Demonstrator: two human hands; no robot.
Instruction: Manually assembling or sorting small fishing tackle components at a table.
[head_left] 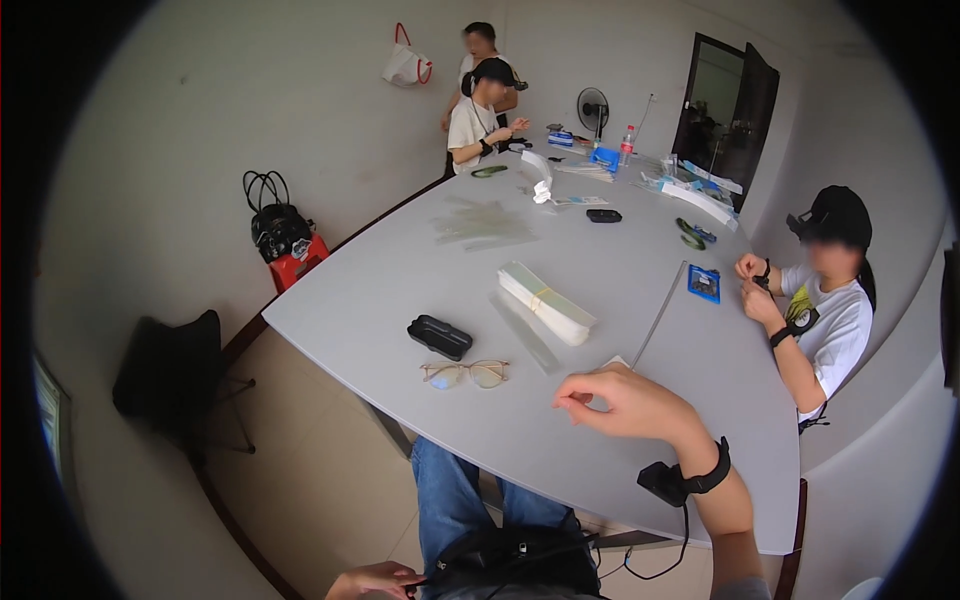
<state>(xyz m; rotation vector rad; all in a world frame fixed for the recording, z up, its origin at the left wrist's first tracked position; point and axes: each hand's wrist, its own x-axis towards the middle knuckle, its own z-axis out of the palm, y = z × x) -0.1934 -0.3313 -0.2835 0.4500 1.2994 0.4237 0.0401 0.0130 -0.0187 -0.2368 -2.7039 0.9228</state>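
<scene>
Above the table's near right part, my right hand point(625, 402) is bent at the wrist, thumb and fingertips pressed together; anything between them is too small to make out. Low at the frame's bottom, my left hand point(375, 579) is curled at a dark item beside the black bag point(515, 565) on my lap. Nearest the right hand lie a clear plastic strip point(526, 335) and a banded stack of clear and whitish strips point(545, 305). Eyeglasses point(466, 375) and an open black case point(440, 338) rest to their left.
Thin strips point(485, 222) are spread farther back on the grey table point(360, 300). A long thin rod point(660, 315) lies near a blue packet point(704, 284). One person point(830, 310) sits at the right; two are at the far end. A dark folding stool point(170, 370) stands left.
</scene>
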